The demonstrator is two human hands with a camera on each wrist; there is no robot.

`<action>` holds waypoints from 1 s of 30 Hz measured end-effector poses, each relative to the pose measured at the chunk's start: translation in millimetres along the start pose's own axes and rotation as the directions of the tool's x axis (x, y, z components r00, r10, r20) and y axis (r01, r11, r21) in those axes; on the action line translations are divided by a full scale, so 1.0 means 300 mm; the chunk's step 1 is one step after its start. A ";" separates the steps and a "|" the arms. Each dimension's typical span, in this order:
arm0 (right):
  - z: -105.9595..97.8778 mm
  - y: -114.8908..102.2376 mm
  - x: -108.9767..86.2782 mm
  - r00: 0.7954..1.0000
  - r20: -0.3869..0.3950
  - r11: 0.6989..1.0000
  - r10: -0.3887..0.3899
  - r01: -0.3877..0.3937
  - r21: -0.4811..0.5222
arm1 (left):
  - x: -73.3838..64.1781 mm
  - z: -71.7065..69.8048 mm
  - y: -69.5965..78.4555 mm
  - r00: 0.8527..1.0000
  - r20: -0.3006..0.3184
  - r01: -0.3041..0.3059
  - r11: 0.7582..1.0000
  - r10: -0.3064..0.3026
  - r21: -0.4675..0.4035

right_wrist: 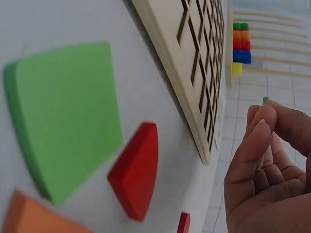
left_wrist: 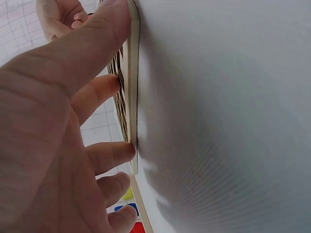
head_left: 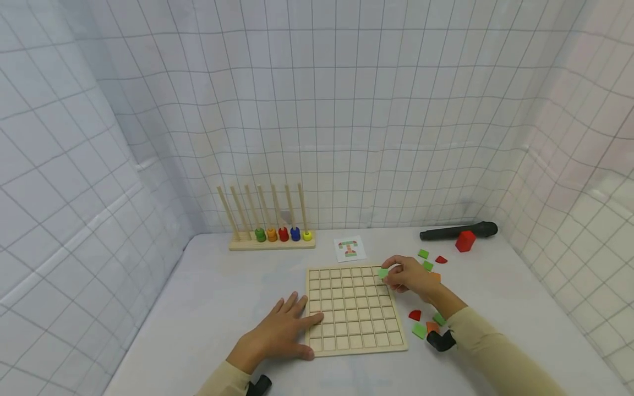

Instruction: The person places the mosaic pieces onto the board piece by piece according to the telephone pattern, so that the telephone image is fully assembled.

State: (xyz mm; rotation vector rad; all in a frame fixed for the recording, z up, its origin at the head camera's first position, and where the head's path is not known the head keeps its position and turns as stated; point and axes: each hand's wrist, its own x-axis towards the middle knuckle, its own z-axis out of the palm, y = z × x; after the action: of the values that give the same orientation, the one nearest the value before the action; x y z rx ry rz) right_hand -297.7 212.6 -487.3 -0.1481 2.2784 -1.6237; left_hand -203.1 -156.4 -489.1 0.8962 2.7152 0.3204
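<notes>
A pale wooden grid board (head_left: 364, 352) lies flat before me, its square cells bare. My left hand (head_left: 282, 333) is spread at the board's left edge, index finger on the cells and thumb at the near left corner. In the left wrist view, the thumb (left_wrist: 92, 43) and fingertips touch the board's rim. My right hand (head_left: 413, 278) pinches a green square tile (head_left: 383, 273) between thumb and fingers over the far right corner of the grid. From the right wrist view only a sliver of that tile shows; the fingers hide the rest.
Right of the board lie loose green tiles (head_left: 419, 330), red wedge pieces (head_left: 415, 315) and orange tiles (head_left: 432, 328). A patterned card (head_left: 349, 249) sits behind it. Further back are a peg rack with coloured beads (head_left: 272, 246), a black microphone (head_left: 441, 234) and a red block (head_left: 465, 241).
</notes>
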 end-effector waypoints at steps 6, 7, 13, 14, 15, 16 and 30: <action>0.077 0.016 0.020 0.998 0.054 0.995 -0.043 0.047 -0.089 | 0.007 0.009 -0.003 1.000 0.008 0.013 1.000 -0.013 0.012; 0.085 0.017 0.023 0.998 0.046 0.991 -0.047 0.053 -0.123 | 0.009 0.010 -0.004 1.000 0.008 0.014 1.000 -0.014 0.014; 0.114 0.018 0.026 0.997 0.029 0.953 -0.065 0.071 -0.294 | 0.009 0.006 -0.006 1.000 0.008 0.013 1.000 -0.013 0.025; 0.119 0.016 0.025 0.998 0.027 0.949 -0.063 0.069 -0.308 | 0.009 0.005 -0.006 1.000 0.009 0.013 1.000 -0.013 0.027; 0.124 0.014 0.023 0.998 0.019 0.945 -0.059 0.063 -0.322 | 0.008 0.004 -0.006 1.000 0.009 0.012 1.000 -0.012 0.027; 0.128 0.013 0.022 0.998 0.012 0.941 -0.057 0.057 -0.334 | 0.008 0.002 -0.005 1.000 0.008 0.008 1.000 -0.009 0.027; 0.150 0.014 0.029 0.999 -0.035 0.914 -0.034 0.017 -0.405 | 0.007 0.001 -0.004 1.000 0.004 -0.004 0.999 0.004 0.032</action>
State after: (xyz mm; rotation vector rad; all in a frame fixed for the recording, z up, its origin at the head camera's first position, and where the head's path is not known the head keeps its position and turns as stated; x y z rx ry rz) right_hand -290.5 171.4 -506.2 -0.2458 2.6275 -1.1511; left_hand -205.3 -156.2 -490.2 0.9104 2.7227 0.2762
